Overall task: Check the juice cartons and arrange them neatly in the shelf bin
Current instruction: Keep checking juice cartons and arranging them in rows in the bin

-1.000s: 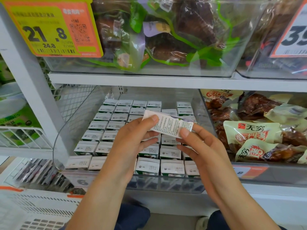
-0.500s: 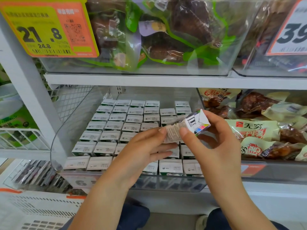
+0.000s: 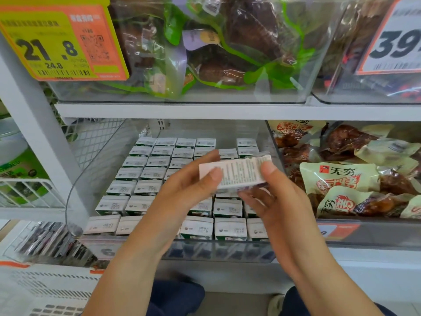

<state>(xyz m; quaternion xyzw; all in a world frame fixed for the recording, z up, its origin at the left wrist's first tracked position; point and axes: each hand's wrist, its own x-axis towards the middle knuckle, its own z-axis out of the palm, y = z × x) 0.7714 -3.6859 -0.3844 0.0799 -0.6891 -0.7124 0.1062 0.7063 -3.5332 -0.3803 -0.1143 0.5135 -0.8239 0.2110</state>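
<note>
White with fine printed text, one small juice carton (image 3: 234,173) lies on its side between your two hands at the centre of the frame, above the clear plastic shelf bin (image 3: 205,249). Your left hand (image 3: 182,195) pinches its left end, thumb on the printed face and fingertips behind the top edge. Your right hand (image 3: 271,197) grips the right end, thumb pressed on the front, the other fingers curled loosely beneath it. Both hands are partly closed around that single carton; neither holds anything else.

Below and behind it, the bin is packed with upright white-topped cartons (image 3: 139,185) in rows running toward the back. You can count six columns across where your arms do not cover them, and about eight rows deep on the left side; the exact total is hidden. The back rows show a gap in the fifth column.

To the right of the frame, a second clear bin holds beige and red snack pouches (image 3: 337,179); at least three are legible. Two price tags hang from the upper shelf: a yellow and orange one (image 3: 61,42) at upper left reading 21.8, and a white one with an orange border (image 3: 396,39) at upper right. One white perforated crate (image 3: 45,290) sits at lower left.
</note>
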